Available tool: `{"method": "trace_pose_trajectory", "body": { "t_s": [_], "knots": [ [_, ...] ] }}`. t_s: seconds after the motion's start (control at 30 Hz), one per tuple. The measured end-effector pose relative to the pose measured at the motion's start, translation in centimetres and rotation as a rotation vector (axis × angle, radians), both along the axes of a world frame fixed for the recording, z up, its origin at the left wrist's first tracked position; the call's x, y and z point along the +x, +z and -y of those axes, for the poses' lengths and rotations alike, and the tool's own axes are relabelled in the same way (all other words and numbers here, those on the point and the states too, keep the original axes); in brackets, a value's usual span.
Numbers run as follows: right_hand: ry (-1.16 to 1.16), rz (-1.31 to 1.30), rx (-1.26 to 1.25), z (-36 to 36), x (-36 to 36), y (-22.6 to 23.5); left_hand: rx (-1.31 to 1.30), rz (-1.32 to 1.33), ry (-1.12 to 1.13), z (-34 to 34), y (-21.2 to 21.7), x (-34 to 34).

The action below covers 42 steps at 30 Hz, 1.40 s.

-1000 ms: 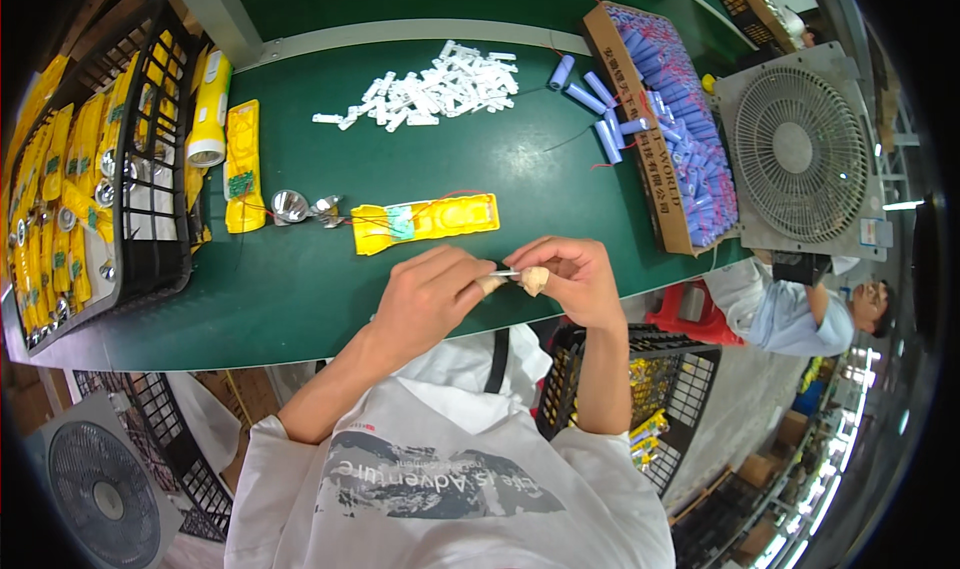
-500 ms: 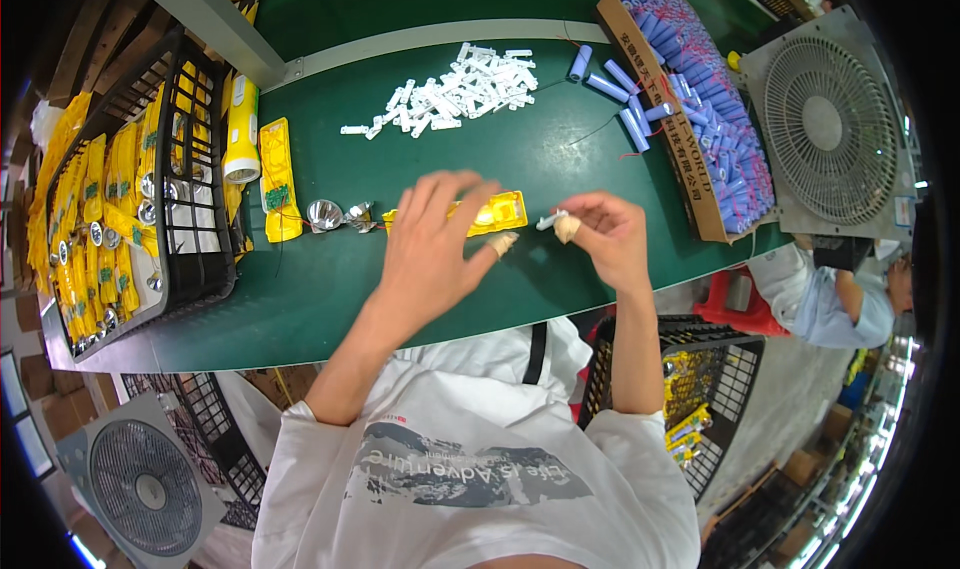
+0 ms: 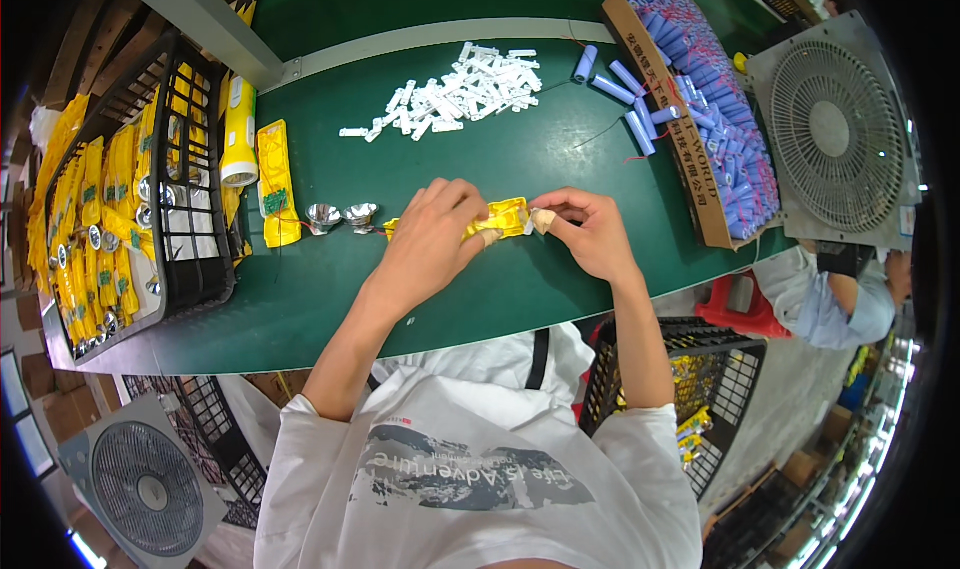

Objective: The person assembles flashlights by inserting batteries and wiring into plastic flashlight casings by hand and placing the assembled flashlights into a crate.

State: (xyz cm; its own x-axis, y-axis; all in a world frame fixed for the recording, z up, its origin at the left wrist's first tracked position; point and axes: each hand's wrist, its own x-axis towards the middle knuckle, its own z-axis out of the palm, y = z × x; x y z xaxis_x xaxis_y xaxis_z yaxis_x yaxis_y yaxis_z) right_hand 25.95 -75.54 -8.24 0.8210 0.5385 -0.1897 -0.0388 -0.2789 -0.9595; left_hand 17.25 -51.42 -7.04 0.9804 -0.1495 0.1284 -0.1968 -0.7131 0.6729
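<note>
A yellow flashlight casing half (image 3: 508, 215) lies crosswise on the green table before me. My left hand (image 3: 428, 237) grips it from above, fingers over its far edge and thumb along its near side, covering its left part. My right hand (image 3: 592, 237) pinches a small white plastic piece (image 3: 530, 221) against the casing's right end; the fingers partly hide the piece. Both thumbs wear tan coverings. Two shiny reflectors (image 3: 361, 214) rest left of the casing, with a thin red wire running toward it. Farther left is a second open yellow casing half (image 3: 275, 174) with a green circuit board.
A pile of white plastic pieces (image 3: 450, 94) lies at the back. Loose purple battery cells (image 3: 612, 89) sit beside a cardboard box (image 3: 690, 174) full of them. On the left stand a yellow flashlight (image 3: 239, 134) and a black crate (image 3: 205, 279) of casings. A fan (image 3: 828, 119) borders the right.
My right hand has moved left, bringing the white piece to the casing's right end. My left hand has settled lower onto the casing, its fingers more bent.
</note>
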Motion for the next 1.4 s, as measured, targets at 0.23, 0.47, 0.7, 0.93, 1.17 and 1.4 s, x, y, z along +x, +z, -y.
{"method": "trace_pose_trajectory", "body": {
  "t_s": [0.23, 0.47, 0.7, 0.93, 1.17, 1.4],
  "knots": [
    [-0.006, -0.076, -0.006, -0.5, 0.8, 0.2, -0.045, 0.104, -0.047, -0.4, -0.1, 0.0],
    [0.075, -0.079, -0.06, -0.6, 1.5, 0.4, -0.088, 0.068, -0.023, -0.2, -0.3, 0.0],
    [0.094, -0.088, -0.032, 0.0, 1.8, 0.0, -0.05, 0.069, -0.02, 0.4, -0.5, -0.1],
    [0.123, -0.035, 0.004, 0.1, 1.5, -0.6, 0.137, 0.209, 0.002, 1.5, 0.1, -0.6],
    [0.115, 0.073, -0.028, 0.2, 0.9, -0.9, -0.045, 0.163, 0.034, 2.4, -0.9, 0.0],
    [0.163, 0.09, -0.063, -0.2, 0.8, 0.3, -0.01, 0.184, 0.077, 2.8, -1.8, -0.1]
  ]
}}
